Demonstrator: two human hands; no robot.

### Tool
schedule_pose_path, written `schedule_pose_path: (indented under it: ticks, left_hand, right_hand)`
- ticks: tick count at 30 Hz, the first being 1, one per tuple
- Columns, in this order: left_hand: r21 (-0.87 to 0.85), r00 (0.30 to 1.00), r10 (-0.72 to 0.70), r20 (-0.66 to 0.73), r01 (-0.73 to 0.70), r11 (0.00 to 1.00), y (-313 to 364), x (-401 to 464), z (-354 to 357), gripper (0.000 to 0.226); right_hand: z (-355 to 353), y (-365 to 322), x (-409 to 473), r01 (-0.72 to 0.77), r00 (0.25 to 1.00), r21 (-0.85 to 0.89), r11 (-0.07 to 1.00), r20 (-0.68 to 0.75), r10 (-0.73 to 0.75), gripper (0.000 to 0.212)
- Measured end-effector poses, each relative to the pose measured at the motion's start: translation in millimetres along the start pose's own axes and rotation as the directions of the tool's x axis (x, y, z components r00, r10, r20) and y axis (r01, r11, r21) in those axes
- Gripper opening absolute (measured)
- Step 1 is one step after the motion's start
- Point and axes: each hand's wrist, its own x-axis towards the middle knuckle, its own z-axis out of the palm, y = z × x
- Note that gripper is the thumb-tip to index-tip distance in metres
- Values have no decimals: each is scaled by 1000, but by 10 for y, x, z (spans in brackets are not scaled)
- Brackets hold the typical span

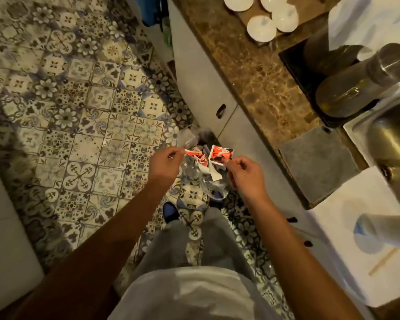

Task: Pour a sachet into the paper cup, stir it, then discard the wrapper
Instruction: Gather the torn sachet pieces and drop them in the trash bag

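Left hand: the left hand (165,163) is curled, thumb and fingertips pinching a thin red-and-white torn strip (191,153) — looks like the tear-off top of the sachet.
Right hand: the right hand (245,173) is curled too, pinching the near corner of the red wrapper (220,155), which stands up just above the knuckles.
Where they hover: both pieces hang over the bin bag (200,162), a clear plastic liner on the floor (79,112) against the cabinet, already holding red and white scraps.
Risk, the drop: light paper, a soft crumpled bag mouth — let go off-centre and a piece may flutter onto the tiles beside the shoe (170,212).
Risk, the strip: it is tiny and may cling to the fingers instead of falling.
Risk, residue: any powder left inside could spill on the floor if the wrapper tips open side down.
Paper cup: the paper cup (379,232) sits on the desk (252,77) at the near right, well apart from the hands, a wooden stirrer (382,262) lying near it.
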Motion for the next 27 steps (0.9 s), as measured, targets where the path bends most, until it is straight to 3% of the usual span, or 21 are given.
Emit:
schedule_pose_path:
  ticks: [6, 16, 20, 24, 27]
  left_hand:
    - [161, 997, -81, -3, 80, 984, -664, 675, 500, 28]
    - [200, 951, -309, 11, 300, 933, -1869, 1351, 1494, 29]
    - [225, 948, -319, 23, 306, 925, -2136, 1501, 1839, 22]
    - [268, 940, -336, 56, 311, 912, -2377, 1750, 2083, 26]
    - [282, 940, -334, 68, 304, 910, -2570, 1917, 2271, 33]
  right_hand:
    - [257, 677, 901, -144, 986, -61, 988, 79, 149, 27]
    - [899, 1848, 2185, -423, 904, -162, 891, -4, 428, 34]
    - [995, 2219, 2591, -510, 858, -194, 838, -40, 512, 30]
    - [1085, 2468, 2889, -493, 867, -249, 833, -61, 495, 31]
    - [1178, 2580, 3087, -401, 904, -399, 825, -25, 427, 27]
